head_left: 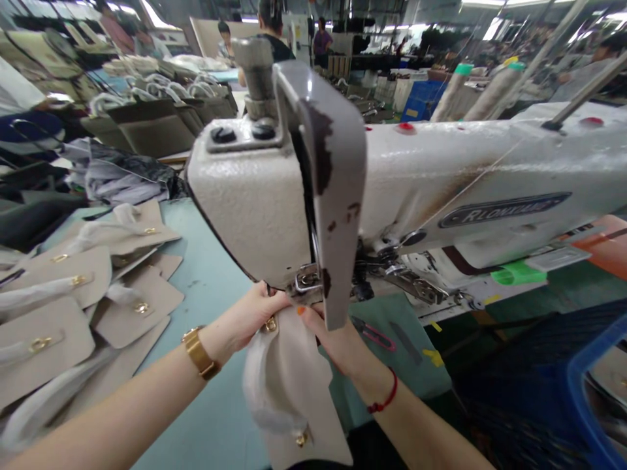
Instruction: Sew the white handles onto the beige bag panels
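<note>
A beige bag panel (306,375) hangs down from under the head of a white sewing machine (249,202). A curved handle (257,385) in white wrapping is fixed to it with gold metal fittings. My left hand (257,312), a gold watch at its wrist, pinches the panel's upper edge close to the machine's needle area. On the other side, my right hand (333,333) is closed on the same edge, with its thumb on top. The grey metal guard (337,183) partly hides the right fingers. The needle itself cannot be made out.
More beige panels with wrapped handles (127,307) lie piled on the pale green table (196,254) at left. Pink-handled thread snips (377,336) and a grey blade-like strip (405,341) lie right of the machine head. A blue crate (573,385) stands lower right. People work farther back.
</note>
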`<state>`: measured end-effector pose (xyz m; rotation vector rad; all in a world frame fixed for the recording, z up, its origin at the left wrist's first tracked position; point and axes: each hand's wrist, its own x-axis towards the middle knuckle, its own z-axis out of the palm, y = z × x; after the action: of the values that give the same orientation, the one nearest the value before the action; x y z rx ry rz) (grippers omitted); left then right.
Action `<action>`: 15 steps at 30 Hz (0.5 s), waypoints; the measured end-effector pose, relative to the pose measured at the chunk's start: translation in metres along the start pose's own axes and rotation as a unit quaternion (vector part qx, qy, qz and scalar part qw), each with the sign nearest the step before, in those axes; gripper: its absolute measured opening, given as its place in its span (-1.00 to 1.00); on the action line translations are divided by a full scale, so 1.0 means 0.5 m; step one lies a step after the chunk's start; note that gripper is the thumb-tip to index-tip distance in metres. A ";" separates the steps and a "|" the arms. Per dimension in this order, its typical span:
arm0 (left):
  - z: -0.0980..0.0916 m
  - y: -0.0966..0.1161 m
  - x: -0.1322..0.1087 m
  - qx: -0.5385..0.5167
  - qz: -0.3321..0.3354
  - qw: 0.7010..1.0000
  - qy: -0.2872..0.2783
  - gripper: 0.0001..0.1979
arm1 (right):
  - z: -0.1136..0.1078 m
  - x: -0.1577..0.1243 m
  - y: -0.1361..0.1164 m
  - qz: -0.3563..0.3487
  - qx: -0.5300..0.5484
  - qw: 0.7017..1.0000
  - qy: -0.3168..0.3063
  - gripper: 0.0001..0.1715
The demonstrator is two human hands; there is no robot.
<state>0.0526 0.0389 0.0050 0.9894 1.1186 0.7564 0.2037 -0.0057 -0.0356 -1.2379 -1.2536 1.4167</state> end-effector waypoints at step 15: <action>-0.072 -0.099 -0.040 0.086 0.043 0.994 0.059 -0.72 | -0.077 -0.047 -0.040 0.055 -0.036 0.987 -0.146 -0.54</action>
<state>0.0129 0.0110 -0.0376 1.1554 1.2649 0.8064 0.2448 -0.0203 -0.0130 -1.1937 -1.4631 1.6920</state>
